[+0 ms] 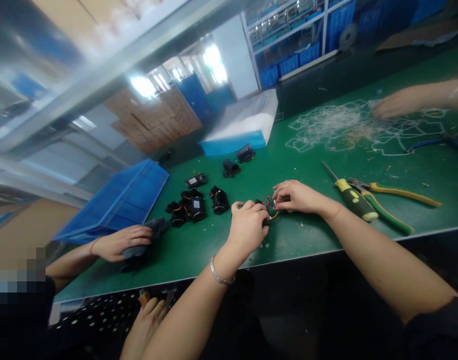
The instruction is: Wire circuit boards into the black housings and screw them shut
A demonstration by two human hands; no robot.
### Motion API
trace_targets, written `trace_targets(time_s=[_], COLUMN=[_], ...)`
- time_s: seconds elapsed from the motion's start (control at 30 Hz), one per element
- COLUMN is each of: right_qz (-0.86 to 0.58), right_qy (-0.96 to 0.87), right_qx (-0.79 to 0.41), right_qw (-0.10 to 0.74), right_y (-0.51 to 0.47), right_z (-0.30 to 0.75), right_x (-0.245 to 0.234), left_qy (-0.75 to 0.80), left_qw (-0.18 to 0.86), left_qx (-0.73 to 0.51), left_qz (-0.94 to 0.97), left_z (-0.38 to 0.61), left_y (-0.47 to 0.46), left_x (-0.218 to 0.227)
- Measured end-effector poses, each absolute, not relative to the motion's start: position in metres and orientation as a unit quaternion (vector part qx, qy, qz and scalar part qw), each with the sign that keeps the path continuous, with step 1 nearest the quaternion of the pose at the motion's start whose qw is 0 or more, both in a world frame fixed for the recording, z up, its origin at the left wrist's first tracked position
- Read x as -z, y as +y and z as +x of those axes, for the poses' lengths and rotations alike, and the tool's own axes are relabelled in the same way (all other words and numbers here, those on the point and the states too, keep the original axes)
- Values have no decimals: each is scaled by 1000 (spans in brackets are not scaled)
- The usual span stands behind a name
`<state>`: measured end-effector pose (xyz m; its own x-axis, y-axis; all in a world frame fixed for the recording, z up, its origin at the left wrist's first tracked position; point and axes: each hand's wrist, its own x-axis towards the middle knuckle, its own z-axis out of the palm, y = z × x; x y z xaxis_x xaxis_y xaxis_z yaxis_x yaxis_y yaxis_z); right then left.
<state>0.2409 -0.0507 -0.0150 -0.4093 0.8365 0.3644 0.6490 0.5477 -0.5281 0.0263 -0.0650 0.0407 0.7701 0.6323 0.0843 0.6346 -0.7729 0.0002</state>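
My left hand (247, 225) is near the front edge of the green bench, its fingers closed over a small dark part that they mostly hide. Thin red and orange wires (268, 201) come out of this part. At their other end, my right hand (297, 196) pinches the wires and a small pale piece between thumb and fingers. Just left of my hands lie several black plastic housings (197, 207), some with orange wires. A yellow-and-black screwdriver (354, 199) and pliers (379, 197) with yellow and green handles rest to the right of my right hand.
A co-worker's hand (125, 242) grips a dark part at left, beside a blue bin (116, 200). Another person's hand (401, 102) reaches over tangled white wires (330, 125) at right. A white-and-blue box (240, 125) stands behind; blue-handled pliers (439, 143) lie far right.
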Motion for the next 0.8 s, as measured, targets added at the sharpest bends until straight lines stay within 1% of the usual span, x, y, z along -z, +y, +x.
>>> trace_targets(time_s=[0.07, 0.17, 0.23, 0.3, 0.37, 0.5, 0.53, 0.6, 0.63, 0.7, 0.8], right_qz=[-522, -669, -716, -717, -690, -608, -586, -551, -543, -562, -665], right_qy=[-790, -675, -620, -618, -640, -659, -671, -710, -727, -734, -666], right_qx=[-125, -50, -19, -38, -99, -214, -232, -239, -222, -151, -19], right_qw=[297, 308, 322, 320, 322, 389, 391, 368, 356, 351, 337], right_y=[-50, -49, -47, -44, -41, -43, -48, -63, -74, -99, -138], right_z=[245, 254, 260, 263, 263, 261, 260, 260, 260, 263, 281], right_x=[17, 18, 20, 23, 26, 22, 17, 4, -3, -15, -19], left_qy=[-328, -320, -315, -311, -312, -323, -328, -337, -340, -340, -320], left_qw=[5, -3, -4, -5, -10, -15, -14, -10, -7, -3, 2], left_qx=[34, 25, 24, 25, 28, 42, 47, 59, 64, 70, 69], left_qz=[-944, -947, -949, -950, -950, -945, -943, -940, -938, -938, -945], left_z=[26, 23, 22, 20, 19, 17, 17, 16, 16, 16, 18], left_y=[-64, -62, -62, -61, -60, -59, -58, -58, -59, -60, -61], left_x=[-42, -44, -45, -45, -45, -43, -42, -41, -40, -38, -34])
